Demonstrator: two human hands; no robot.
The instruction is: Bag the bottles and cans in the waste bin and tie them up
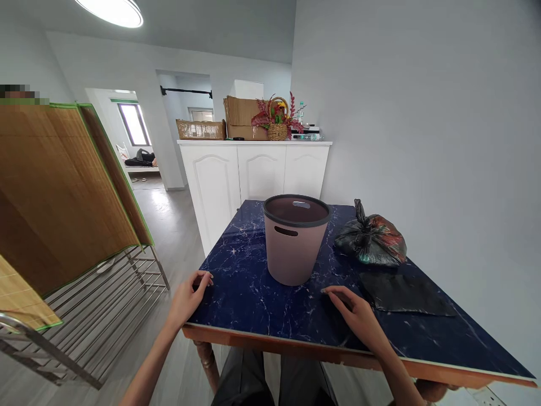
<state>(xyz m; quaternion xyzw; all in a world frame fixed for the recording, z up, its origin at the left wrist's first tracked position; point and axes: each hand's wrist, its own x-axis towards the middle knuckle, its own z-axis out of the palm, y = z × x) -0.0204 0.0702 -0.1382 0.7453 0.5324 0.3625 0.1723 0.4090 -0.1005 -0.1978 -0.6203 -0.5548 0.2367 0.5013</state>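
Observation:
A pink waste bin [295, 239] with a dark rim stands upright on the dark blue marble-patterned table [253, 293]. Right of it lies a tied black rubbish bag [372, 239], full and knotted at the top. A flat folded black bag [406, 293] lies nearer the front. My left hand [190, 299] rests at the table's left edge, fingers curled over it and holding nothing. My right hand [357, 316] lies flat on the tabletop, fingers stretched toward the bin's base and just left of the flat bag.
A white cabinet [257, 172] stands behind the table, carrying cardboard boxes and a flower basket [278, 121]. A bamboo mat [63, 192] on a metal rack [105, 304] fills the left. A plain wall runs along the right. Floor space opens toward the doorway at the back left.

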